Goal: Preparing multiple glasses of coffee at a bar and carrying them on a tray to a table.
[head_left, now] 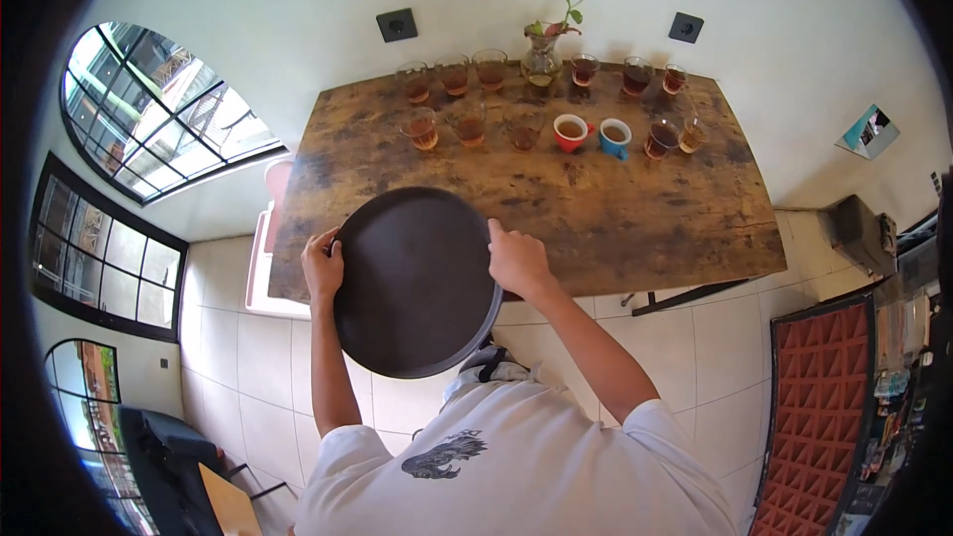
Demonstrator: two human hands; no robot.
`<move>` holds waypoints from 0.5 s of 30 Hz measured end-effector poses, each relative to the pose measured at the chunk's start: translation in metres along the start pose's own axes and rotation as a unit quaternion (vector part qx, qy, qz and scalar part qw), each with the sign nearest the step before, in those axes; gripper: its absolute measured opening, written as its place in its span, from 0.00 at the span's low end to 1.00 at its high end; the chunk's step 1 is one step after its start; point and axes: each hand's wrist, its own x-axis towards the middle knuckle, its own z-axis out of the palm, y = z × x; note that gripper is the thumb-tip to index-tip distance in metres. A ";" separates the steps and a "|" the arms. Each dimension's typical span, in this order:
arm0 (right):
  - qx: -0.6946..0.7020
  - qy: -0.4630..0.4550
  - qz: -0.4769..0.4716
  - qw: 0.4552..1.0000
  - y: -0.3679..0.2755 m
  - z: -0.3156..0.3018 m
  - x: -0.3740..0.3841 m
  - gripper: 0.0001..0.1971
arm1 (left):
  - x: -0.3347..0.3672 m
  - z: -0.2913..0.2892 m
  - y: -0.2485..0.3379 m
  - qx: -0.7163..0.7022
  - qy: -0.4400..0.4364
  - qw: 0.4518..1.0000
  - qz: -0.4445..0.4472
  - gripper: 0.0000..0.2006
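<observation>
A round dark serving tray [417, 283] is held between my two hands, over the near left edge of the wooden table [635, 228]. My left hand [323, 265] grips its left rim; my right hand [516, 258] is closed on the right rim, thumb up. Nothing lies on the tray. Along the far side of the table stand several glasses of brown drink in two rows, among them a glass [421, 129] at left and a glass [661, 139] at right. In the front row are a red cup [570, 144] and a blue cup [615, 149], both with drink inside.
A glass vase [541, 60] with a green plant stands at the table's back edge by the wall. A pink chair [273, 189] is left of the table. A dark box-like object [860, 235] and a red patterned panel [816, 417] are at right; a dark seat [169, 447] is lower left.
</observation>
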 end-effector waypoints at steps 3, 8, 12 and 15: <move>0.001 -0.005 -0.019 1.000 -0.018 0.001 0.035 0.15 | 0.025 -0.008 -0.020 0.015 -0.019 0.999 -0.043 0.14; -0.029 0.210 -0.157 0.965 -0.031 -0.046 0.110 0.27 | 0.059 -0.008 -0.063 0.034 -0.054 0.996 -0.055 0.19; -0.127 0.163 -0.087 0.974 -0.008 -0.082 0.176 0.47 | 0.095 0.008 0.022 -0.021 -0.043 0.998 0.042 0.36; -0.088 0.029 -0.063 0.994 -0.001 -0.080 0.208 0.52 | 0.122 0.035 0.080 -0.055 -0.125 0.983 0.122 0.46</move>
